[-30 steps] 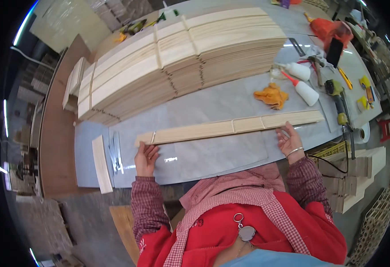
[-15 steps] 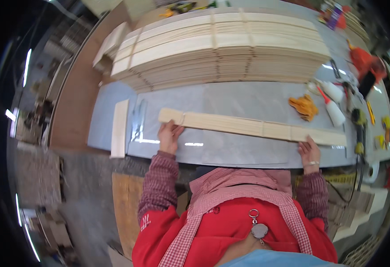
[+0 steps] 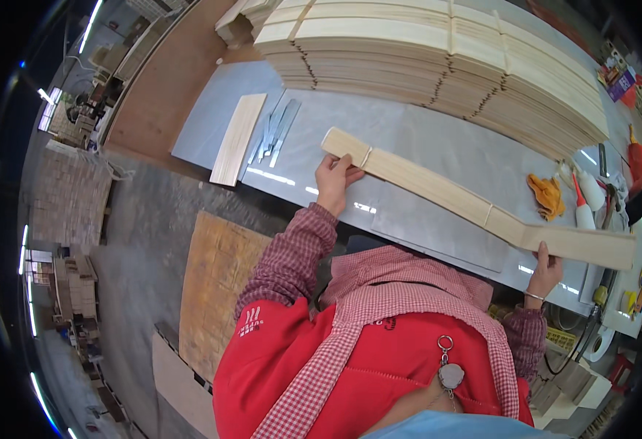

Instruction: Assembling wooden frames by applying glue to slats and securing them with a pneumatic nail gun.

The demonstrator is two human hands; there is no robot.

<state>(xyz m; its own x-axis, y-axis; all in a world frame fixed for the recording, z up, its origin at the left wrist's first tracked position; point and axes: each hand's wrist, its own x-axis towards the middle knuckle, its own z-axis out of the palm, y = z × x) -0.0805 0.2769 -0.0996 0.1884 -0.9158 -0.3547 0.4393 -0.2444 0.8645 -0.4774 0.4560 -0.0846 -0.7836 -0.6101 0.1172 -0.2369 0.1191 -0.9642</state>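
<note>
Across the front of the table lies a long pale wooden slat (image 3: 431,184) with cross grooves, raised a little along its near edge. At its left end my left hand (image 3: 334,181) pinches the near edge, thumb and fingers closed on the wood. Toward the other end my right hand (image 3: 545,274) grips the same edge. Between the two hands the slat bends at a groove, and its right part angles off from the rest. Behind it stands a tall stack of matching grooved slats (image 3: 379,69).
A short board (image 3: 239,139) and several metal strips (image 3: 283,128) lie on the table's left. At the right are an orange cloth (image 3: 546,196), a white bottle with a red nozzle (image 3: 583,212) and a yellow tape measure (image 3: 628,301). A brown panel (image 3: 171,84) borders the left side.
My view has swung, so the table now slants down to the right. Both hands keep hold of the slat, and its bend at the right-hand groove shows more strongly.
</note>
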